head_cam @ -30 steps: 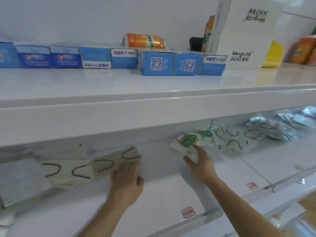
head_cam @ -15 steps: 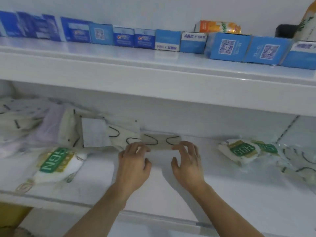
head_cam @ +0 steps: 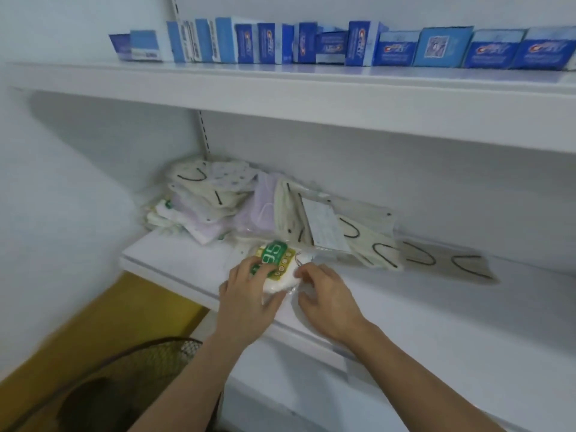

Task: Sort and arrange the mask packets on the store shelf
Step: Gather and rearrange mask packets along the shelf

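left hand (head_cam: pixel 249 291): on the N95 packet (head_cam: pixel 278 269), fingers curled over its near-left edge and green label, gripping it.
right hand (head_cam: pixel 324 294): touching the packet's right edge, fingertips bent onto the clear wrapper; looks like a pinch, blur leaves some doubt.
N95 packet: on the shelf (head_cam: pixel 187 269) near its front lip, between both hands; long axis runs near-right to far-left, label end pointing away.
nearer hand: both in contact, left has the fuller hold.
mask pile (head_cam: pixel 218 198): behind the packet, up-left against the back wall, well apart from the hands.
leaning packets (head_cam: pixel 343 232): directly behind the packet, up-right.
next move, my guess: packet goes away and left toward the pile.
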The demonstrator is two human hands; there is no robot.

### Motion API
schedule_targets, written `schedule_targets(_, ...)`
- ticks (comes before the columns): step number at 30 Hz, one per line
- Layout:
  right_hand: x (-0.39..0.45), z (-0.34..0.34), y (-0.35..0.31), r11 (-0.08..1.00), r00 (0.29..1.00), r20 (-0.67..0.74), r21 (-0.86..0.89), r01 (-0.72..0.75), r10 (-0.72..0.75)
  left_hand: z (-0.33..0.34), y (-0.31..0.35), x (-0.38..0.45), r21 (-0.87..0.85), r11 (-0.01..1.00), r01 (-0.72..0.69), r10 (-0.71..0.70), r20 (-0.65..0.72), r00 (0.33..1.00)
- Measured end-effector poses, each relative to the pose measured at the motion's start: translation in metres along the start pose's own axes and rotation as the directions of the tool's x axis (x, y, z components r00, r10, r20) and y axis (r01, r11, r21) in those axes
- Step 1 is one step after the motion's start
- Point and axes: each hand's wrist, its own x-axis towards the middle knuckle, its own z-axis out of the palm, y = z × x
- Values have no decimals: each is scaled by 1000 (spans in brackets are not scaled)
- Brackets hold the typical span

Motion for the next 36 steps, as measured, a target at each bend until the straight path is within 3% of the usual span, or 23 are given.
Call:
schedule_targets(3, 6, 3, -7, 972, 983, -121, 206, -113, 140, -7, -5, 2, -189, 980, -56, 41, -82, 996)
schedule_targets(5, 9, -1, -13, 894, 953, -146, 406, -187, 266, -18, -6, 2, -335, 938, -93, 44, -150, 988)
schedule_targets(7, 13, -7, -23, 744, 924, -62, 614, -262, 376, -31, -1, 2, -437, 892, -118, 34, -196, 980)
schedule_targets(10, 15, -16, -39, 366, 880, 198, 853, -371, 431, -49, 7, 9, -526, 836, -158, 28, -247, 969)
schedule_targets(12, 12, -27, -44, 287, 869, 269, 868, -406, 416, -56, 15, 17, -553, 809, -200, 58, -264, 963)
schedule_targets(18, -24, -66, -7, 248, 871, 103, 937, -248, 480, -37, 66, 35, -590, 729, -346, 255, -236, 938)
schedule_targets(22, -73, -111, 31, 341, 844, -66, 929, -142, 533, -1, 122, 39, -633, 660, -405, 372, -192, 908)
schedule_targets(28, -146, -180, 76, 390, 704, -237, 919, -62, 670, 50, 217, 31, -726, 524, -446, 521, -141, 842)
schedule_targets(33, -185, -216, 122, 394, 532, -288, 914, -94, 796, 91, 264, 30, -693, 568, -444, 597, -24, 802)
schedule_targets(36, -198, -244, 149, 405, 409, -345, 912, -68, 845, 113, 272, 28, -673, 639, -373, 569, 88, 818)
